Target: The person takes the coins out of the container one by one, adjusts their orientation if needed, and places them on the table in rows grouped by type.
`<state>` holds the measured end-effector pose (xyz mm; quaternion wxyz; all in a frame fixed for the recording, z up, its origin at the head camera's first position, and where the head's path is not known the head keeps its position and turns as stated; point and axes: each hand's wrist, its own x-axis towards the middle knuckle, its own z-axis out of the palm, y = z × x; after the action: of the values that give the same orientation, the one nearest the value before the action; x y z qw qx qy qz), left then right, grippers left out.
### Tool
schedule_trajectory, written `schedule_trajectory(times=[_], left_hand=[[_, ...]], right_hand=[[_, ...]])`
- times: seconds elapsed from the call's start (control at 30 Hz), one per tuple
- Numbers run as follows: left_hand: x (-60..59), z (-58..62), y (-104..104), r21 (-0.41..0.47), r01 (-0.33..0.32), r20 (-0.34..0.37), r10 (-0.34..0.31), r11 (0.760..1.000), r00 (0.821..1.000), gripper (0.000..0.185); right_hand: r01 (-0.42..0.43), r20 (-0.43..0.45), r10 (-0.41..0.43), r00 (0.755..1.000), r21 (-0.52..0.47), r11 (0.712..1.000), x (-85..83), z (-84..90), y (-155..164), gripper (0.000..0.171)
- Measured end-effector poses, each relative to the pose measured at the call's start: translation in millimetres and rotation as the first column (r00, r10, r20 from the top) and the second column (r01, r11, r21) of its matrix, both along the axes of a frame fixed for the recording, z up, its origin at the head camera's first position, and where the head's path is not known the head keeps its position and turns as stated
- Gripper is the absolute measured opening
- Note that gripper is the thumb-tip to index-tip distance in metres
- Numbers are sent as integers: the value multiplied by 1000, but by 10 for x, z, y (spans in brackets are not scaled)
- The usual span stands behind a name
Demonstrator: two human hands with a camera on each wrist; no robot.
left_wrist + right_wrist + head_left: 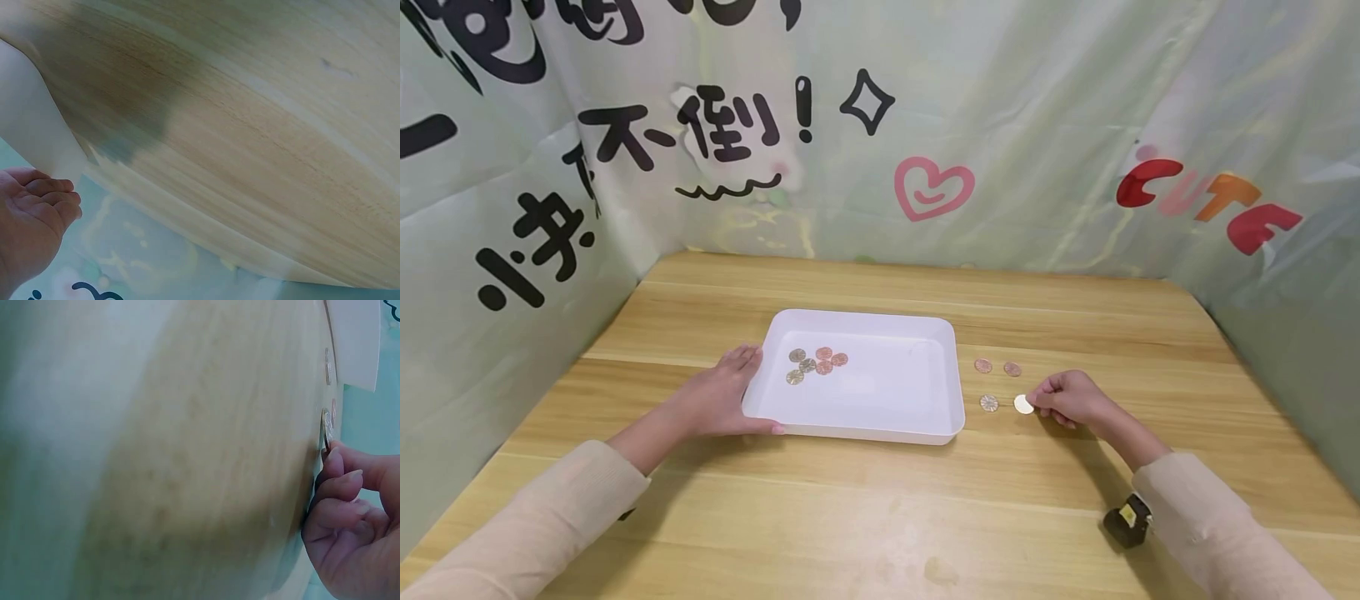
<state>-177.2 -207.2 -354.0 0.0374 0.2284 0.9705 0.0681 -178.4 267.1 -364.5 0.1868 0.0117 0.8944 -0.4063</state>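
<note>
My left hand (721, 400) holds a shallow white tray (895, 400) at its near left corner, thumb along the front wall and fingers against the left side. Several coins lie in the tray's left half: three dull yellowish coins (794, 377) beside three copper-coloured coins (839, 359). Right of the tray, my right hand (1071, 398) pinches a bright coin (1023, 404) between thumb and index finger. In the right wrist view that coin (327, 428) is tipped up at the tabletop. Close by lie a silvery coin (988, 403) and two copper-coloured coins (982, 366).
The wooden table (880, 508) has printed cloth (1037, 125) hanging behind it and at both sides. A small black device (1127, 521) shows at the right sleeve. Bare tabletop stretches in front of the tray.
</note>
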Motion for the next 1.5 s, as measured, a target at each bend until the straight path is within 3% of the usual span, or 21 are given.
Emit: schedule_trajectory(times=[0.37, 0.5, 0.63, 0.8, 0.97, 1.5], left_hand=[[9, -22, -11, 6, -7, 3, 7, 1000, 1000, 116], [1, -24, -10, 10, -5, 0, 5, 1000, 1000, 116], [2, -16, -6, 9, -5, 4, 5, 1000, 1000, 116], [-7, -8, -7, -9, 4, -4, -4, 1000, 1000, 115], [-6, -8, -9, -11, 7, -8, -7, 1000, 1000, 114], [-13, -32, -17, -8, 10, -14, -10, 1000, 1000, 114]], right_hand=[[-7, -37, 8, 999, 25, 1000, -42, 11, -27, 14], [-24, -161, 26, 987, 17, 1000, -36, 103, -114, 16], [-90, -300, 82, 951, -14, 996, -24, 188, -281, 17], [-129, -363, 82, 928, -108, 986, -24, 291, -567, 17], [-153, -378, 77, 923, -177, 972, -82, 347, -862, 15], [-216, -354, 133, 926, -207, 954, -313, 455, -1534, 23]])
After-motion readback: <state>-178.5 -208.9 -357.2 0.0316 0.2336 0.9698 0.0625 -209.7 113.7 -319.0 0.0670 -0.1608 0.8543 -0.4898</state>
